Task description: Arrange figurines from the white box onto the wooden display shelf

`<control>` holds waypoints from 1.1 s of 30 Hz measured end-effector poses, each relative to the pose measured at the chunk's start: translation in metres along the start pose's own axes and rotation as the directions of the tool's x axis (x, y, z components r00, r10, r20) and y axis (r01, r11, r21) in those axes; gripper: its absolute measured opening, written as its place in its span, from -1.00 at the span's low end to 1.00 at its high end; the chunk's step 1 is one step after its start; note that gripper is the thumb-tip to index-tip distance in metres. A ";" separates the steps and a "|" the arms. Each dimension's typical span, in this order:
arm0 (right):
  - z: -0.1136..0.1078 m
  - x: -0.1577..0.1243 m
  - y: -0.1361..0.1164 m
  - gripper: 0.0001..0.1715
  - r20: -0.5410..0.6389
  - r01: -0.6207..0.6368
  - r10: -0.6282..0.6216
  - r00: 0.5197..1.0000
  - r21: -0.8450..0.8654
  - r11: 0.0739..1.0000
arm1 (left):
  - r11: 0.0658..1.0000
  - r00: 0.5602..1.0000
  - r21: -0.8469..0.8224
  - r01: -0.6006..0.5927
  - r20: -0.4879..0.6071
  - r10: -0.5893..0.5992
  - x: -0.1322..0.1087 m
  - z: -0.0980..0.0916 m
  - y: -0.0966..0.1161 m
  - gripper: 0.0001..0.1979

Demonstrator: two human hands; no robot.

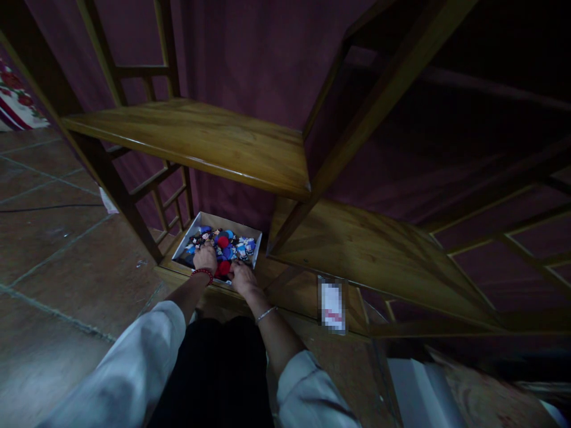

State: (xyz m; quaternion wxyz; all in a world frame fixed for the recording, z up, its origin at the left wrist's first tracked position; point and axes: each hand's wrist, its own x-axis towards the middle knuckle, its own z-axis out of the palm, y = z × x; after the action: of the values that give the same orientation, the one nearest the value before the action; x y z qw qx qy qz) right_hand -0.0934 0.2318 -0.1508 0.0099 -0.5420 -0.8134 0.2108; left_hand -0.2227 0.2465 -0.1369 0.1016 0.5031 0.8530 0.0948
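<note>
A shallow white box (260,252) sits on the low wooden shelf, filled with several small cartoon-like figures (246,246) and round red and blue pieces. My left hand (205,257), with a red bead bracelet at its wrist, reaches down into the box's left part. Its fingertips are hidden among the figures, so what they hold is unclear. Near the front rim, my right hand (243,278) has its thumb and fingers bent at the edge of a red round piece (224,268). Another red round piece (223,242) lies farther back.
A wooden shelf board (200,142) juts out above the box, and a slanted post (339,157) rises to its right. Another board (383,261) extends right. A blurred-out white packet (332,306) is at the shelf front. Brown tiled floor (53,238) lies left.
</note>
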 end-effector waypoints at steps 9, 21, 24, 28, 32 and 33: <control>0.002 0.000 0.000 -0.80 -0.019 0.027 -0.027 0.999 -0.001 1.000 | 0.995 0.997 0.065 -0.078 -0.019 0.079 -0.006 0.007 -0.004 -0.64; 0.001 -0.003 0.001 -0.81 -0.014 0.014 -0.013 1.000 0.043 0.999 | 0.991 0.991 0.015 -0.130 0.035 0.130 -0.004 0.001 -0.011 -0.57; 0.000 -0.004 0.001 -0.81 -0.019 0.018 -0.017 1.000 0.054 0.998 | 0.991 0.991 0.024 -0.129 0.047 0.128 -0.005 -0.002 -0.012 -0.57; -0.003 -0.004 0.001 -0.82 -0.022 0.015 -0.013 1.000 0.080 0.997 | 0.991 0.992 0.055 -0.126 0.036 0.124 -0.006 -0.005 -0.014 -0.59; -0.006 -0.005 0.000 -0.84 -0.009 0.010 -0.009 1.000 0.101 0.995 | 0.985 0.988 0.075 -0.155 0.001 0.155 -0.008 -0.005 -0.018 -0.58; -0.007 -0.005 0.000 -0.83 -0.008 0.009 -0.008 1.000 0.104 0.995 | 0.985 0.988 0.078 -0.155 -0.003 0.155 -0.008 -0.004 -0.019 -0.58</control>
State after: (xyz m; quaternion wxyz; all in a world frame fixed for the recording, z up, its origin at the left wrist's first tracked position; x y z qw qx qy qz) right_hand -0.0901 0.2295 -0.1436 0.0420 -0.5381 -0.8037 0.2506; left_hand -0.2362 0.2304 -0.1373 0.0706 0.5710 0.8148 0.0716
